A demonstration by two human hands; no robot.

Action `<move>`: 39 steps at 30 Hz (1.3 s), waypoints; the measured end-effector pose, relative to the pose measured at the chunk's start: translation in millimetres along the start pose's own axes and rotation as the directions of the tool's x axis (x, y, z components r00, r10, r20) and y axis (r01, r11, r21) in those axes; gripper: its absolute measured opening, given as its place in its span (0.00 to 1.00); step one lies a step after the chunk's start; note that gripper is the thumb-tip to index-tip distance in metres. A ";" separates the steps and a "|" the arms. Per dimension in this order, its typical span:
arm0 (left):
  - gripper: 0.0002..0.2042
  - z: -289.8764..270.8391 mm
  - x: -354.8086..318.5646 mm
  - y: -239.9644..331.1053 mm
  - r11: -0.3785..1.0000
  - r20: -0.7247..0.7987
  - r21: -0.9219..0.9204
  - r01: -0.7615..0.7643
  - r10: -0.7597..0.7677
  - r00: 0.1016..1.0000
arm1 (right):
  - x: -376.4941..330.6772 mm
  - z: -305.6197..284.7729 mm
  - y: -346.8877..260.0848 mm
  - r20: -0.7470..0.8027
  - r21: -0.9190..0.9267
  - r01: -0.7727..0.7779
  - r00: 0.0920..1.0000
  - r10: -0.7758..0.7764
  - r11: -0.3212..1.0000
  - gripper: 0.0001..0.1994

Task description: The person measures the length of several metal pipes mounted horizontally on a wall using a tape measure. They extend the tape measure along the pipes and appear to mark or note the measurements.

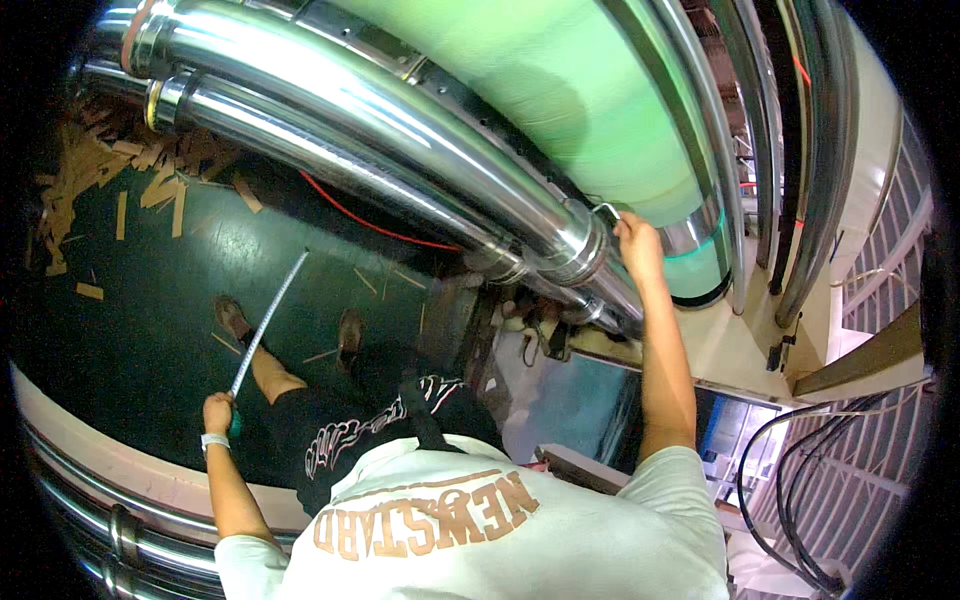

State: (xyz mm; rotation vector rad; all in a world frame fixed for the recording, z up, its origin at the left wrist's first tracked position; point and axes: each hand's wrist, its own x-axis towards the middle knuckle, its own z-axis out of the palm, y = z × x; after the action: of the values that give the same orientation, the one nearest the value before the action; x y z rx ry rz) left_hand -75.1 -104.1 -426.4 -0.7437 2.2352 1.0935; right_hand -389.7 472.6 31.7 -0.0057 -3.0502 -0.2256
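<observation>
My left hand (pixel 217 411) is closed round a tape measure with a green case (pixel 236 422). Its pale blade (pixel 272 314) sticks out, extended up and away over the floor. On the other side, my right hand (pixel 638 242) grips a bent metal hex key (pixel 606 210), close to the end of a large chrome roller (pixel 400 130). Whether the key's tip sits in a screw is too small to tell. Beyond it curves a big cylinder with a pale green surface (pixel 620 130). A second, thinner chrome roller (pixel 340 160) runs below the first.
Tan strips of scrap (pixel 160 180) lie heaped on the dark floor (pixel 180 320) at far left, with loose pieces nearer my feet. A red cable (pixel 370 225) hangs under the rollers. Black cables (pixel 745 470) loop at right. More metal rollers (pixel 160 550) stand at lower left.
</observation>
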 end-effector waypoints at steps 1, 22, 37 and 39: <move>0.13 -0.8 -8.9 6.2 0.992 0.004 -0.104 0.075 -0.075 0.997 | 10.8 10.0 -6.9 0.053 0.026 -0.013 0.999 0.011 1.000 0.10; 0.11 -37.1 -19.9 36.9 0.984 0.025 0.017 0.175 -0.176 0.984 | 67.6 23.6 -27.2 0.348 -0.281 0.290 0.919 -0.184 0.915 0.08; 0.11 -4.6 -12.7 51.2 0.983 0.119 0.004 0.185 -0.184 0.976 | 80.4 4.5 -31.2 0.545 -0.394 0.433 0.820 -0.174 0.811 0.10; 0.11 -3.1 -15.1 45.0 0.979 0.167 0.203 -0.015 -0.019 0.986 | 83.3 0.4 -29.9 0.534 -0.405 0.436 0.826 -0.178 0.804 0.10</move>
State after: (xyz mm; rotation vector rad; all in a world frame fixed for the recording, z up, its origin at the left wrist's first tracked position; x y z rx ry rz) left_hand -95.5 -79.6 -391.1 -0.5469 2.1603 0.8752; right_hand -473.1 442.9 33.8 0.4983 -3.3196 -1.2393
